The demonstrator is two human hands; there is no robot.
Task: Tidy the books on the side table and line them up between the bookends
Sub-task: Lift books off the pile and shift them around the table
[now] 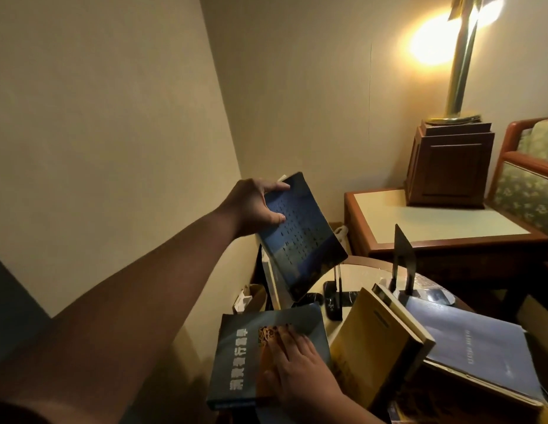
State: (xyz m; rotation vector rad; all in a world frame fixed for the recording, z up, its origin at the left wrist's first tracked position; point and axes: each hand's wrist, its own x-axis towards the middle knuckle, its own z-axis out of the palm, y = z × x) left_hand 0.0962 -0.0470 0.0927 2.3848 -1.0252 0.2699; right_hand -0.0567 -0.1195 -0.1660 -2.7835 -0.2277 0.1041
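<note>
Head view: dark blue paperback book [300,234] with rows of pale text, mid-frame, tilted, gripped at its upper-left edge by left hand [254,206]. Right hand [300,371] lies flat, fingers spread, on grey-blue book [242,356] at bottom centre. Ochre book [373,341] leans beside it; black metal bookend [404,258] upright behind. Glass round side table [361,273] mostly covered. Beige walls, lit brass lamp [459,56] upper right. Lower-right books cut off.

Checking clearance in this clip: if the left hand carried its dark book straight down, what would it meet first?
Probably the upright books standing just below the dark book in the left hand; depth is unclear.
</note>
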